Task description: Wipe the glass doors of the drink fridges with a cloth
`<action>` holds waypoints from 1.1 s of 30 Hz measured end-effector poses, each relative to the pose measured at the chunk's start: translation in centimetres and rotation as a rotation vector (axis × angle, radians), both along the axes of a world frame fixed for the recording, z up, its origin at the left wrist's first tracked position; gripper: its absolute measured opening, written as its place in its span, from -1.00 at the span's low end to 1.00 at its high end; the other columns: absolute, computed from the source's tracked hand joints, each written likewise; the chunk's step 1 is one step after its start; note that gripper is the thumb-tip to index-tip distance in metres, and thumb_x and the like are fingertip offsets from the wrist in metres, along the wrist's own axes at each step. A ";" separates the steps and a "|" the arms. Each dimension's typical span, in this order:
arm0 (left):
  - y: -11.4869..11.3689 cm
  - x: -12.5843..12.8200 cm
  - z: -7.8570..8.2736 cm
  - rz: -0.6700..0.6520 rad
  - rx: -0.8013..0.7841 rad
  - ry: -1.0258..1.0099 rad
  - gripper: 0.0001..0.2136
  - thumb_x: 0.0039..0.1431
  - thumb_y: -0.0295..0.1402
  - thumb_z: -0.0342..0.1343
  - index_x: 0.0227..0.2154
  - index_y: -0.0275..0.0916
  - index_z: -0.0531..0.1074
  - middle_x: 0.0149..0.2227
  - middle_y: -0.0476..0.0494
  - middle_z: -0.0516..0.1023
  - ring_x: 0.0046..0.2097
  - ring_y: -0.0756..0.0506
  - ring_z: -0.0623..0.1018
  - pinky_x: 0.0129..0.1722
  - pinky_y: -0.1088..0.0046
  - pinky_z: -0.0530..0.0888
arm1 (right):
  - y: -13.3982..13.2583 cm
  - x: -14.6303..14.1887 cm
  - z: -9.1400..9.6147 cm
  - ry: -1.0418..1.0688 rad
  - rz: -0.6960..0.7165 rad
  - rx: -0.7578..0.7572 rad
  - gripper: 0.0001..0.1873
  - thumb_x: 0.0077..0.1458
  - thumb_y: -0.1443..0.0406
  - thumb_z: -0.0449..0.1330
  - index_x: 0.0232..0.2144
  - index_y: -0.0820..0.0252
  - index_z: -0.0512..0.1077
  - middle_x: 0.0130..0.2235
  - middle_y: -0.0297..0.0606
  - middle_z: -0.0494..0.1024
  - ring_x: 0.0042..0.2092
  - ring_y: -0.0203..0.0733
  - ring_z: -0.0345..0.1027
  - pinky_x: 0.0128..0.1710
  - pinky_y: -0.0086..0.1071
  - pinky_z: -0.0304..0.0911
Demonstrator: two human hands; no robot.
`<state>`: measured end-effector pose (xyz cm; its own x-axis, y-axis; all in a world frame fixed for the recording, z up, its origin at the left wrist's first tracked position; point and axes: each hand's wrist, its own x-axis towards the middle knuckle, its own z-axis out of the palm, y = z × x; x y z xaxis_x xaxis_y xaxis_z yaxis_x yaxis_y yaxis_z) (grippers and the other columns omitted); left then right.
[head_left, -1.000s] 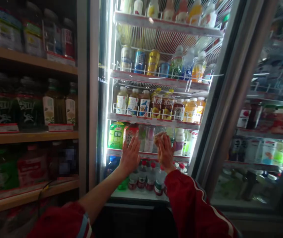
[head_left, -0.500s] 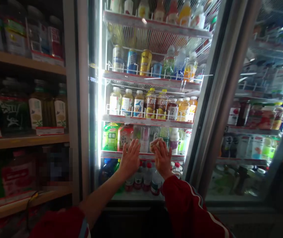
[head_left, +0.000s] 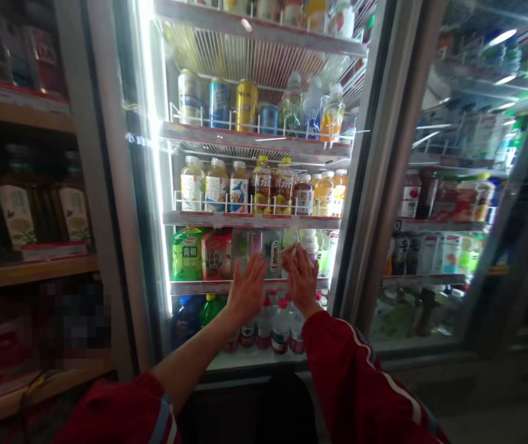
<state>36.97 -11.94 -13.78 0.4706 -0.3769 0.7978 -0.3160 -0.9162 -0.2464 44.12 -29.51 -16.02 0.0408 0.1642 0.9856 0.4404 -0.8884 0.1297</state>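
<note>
My left hand [head_left: 247, 288] lies with its fingers stretched against the glass door [head_left: 369, 154] of a lit drinks cooler, or very close to it. Beside it on the right, my right hand [head_left: 304, 287] presses a crumpled light-brown cloth [head_left: 289, 258] to the glass. Behind the pane, just left of the cloth, a bottle with a black-and-white "WAVE" label [head_left: 275, 256] shows. A red drink pack [head_left: 216, 254] and a green one [head_left: 187, 254] stand left of my left hand. The hands hide part of the bottles behind them.
Cans and bottles fill the cooler shelves [head_left: 249, 219] above the hands. Red-capped bottles [head_left: 280, 327] stand on the bottom level. Another cooler with drinks [head_left: 448, 253] is at the right. Wooden shelves [head_left: 32, 265] with bottles stand in shadow at the left.
The view has swung right, so the cooler appears further left. Against the shelves, both hands have shifted right, the cloth moving with my right hand and uncovering the "WAVE" label.
</note>
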 end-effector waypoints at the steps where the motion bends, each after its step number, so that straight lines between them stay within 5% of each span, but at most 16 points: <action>1: 0.2 0.1 0.2 0.005 -0.007 0.000 -0.41 0.05 -0.43 -0.06 0.20 -0.35 0.07 0.29 -0.33 0.04 0.33 -0.21 -0.03 0.26 0.01 -0.11 | -1.0 0.3 0.4 0.007 -0.032 0.065 -0.49 0.17 0.39 -0.05 0.18 0.10 0.17 0.26 -0.06 0.11 0.30 -0.03 -0.11 0.20 0.07 -0.13; 6: 1.0 0.7 0.8 0.005 -0.046 -0.026 -0.41 0.05 -0.43 -0.06 0.20 -0.35 0.05 0.28 -0.34 0.04 0.32 -0.21 -0.02 0.25 -0.02 -0.10 | -5.7 2.2 3.2 0.003 -0.086 0.414 -0.50 0.22 0.31 -0.11 0.20 0.25 0.14 0.27 0.07 0.04 0.27 0.06 -0.05 0.13 0.10 0.01; 9: 0.9 0.9 1.2 -0.004 -0.051 -0.040 -0.41 0.07 -0.44 -0.08 0.21 -0.35 0.01 0.29 -0.33 0.04 0.32 -0.20 -0.03 0.25 -0.02 -0.10 | -5.6 2.5 4.5 -0.052 -0.047 0.501 -0.51 0.24 0.29 -0.15 0.18 0.34 0.15 0.26 0.13 0.05 0.27 0.06 -0.05 0.11 0.06 0.07; 12: 0.6 0.8 1.6 -0.011 -0.048 -0.046 -0.40 0.08 -0.45 -0.09 0.23 -0.34 -0.02 0.29 -0.33 0.04 0.33 -0.19 -0.04 0.25 -0.02 -0.11 | -2.7 1.7 4.7 -0.034 -0.016 0.366 -0.54 0.23 0.31 -0.12 0.16 0.23 0.20 0.27 0.01 0.07 0.28 -0.01 -0.07 0.13 -0.02 0.07; 15: 0.6 0.7 1.9 -0.013 -0.043 -0.051 -0.40 0.07 -0.45 -0.08 0.22 -0.34 0.00 0.29 -0.33 0.04 0.32 -0.20 -0.03 0.26 0.00 -0.13 | 0.3 0.6 4.4 0.008 0.040 0.068 -0.54 0.19 0.38 -0.09 0.13 0.13 0.24 0.28 -0.11 0.08 0.31 -0.08 -0.15 0.21 -0.02 -0.08; 18: 1.4 0.6 2.1 -0.005 -0.047 -0.087 -0.41 0.07 -0.45 -0.06 0.21 -0.34 0.03 0.28 -0.33 0.06 0.32 -0.21 -0.01 0.26 0.00 -0.14 | 0.5 0.5 4.9 0.003 0.049 -0.018 -0.51 0.16 0.39 -0.06 0.14 0.07 0.23 0.28 -0.18 0.09 0.31 -0.12 -0.16 0.24 -0.03 -0.19; 24: 3.0 0.5 2.5 -0.002 -0.078 -0.150 -0.43 0.06 -0.44 -0.02 0.18 -0.36 0.09 0.27 -0.35 0.09 0.31 -0.23 0.02 0.27 0.00 -0.11 | -2.7 2.0 8.5 -0.036 0.003 0.474 -0.50 0.21 0.31 -0.13 0.18 0.23 0.17 0.27 0.04 0.08 0.29 0.03 -0.07 0.12 0.05 0.02; 33: 2.4 0.4 4.7 -0.143 -0.002 -0.190 -0.55 0.18 -0.40 -0.12 0.15 -0.30 0.15 0.24 -0.26 0.17 0.30 -0.12 0.06 0.28 0.09 -0.06 | 7.2 -1.2 7.9 0.224 0.333 0.176 -0.46 0.26 0.19 -0.26 0.27 0.00 -0.07 0.32 -0.18 -0.04 0.34 -0.04 -0.27 0.20 0.17 -0.21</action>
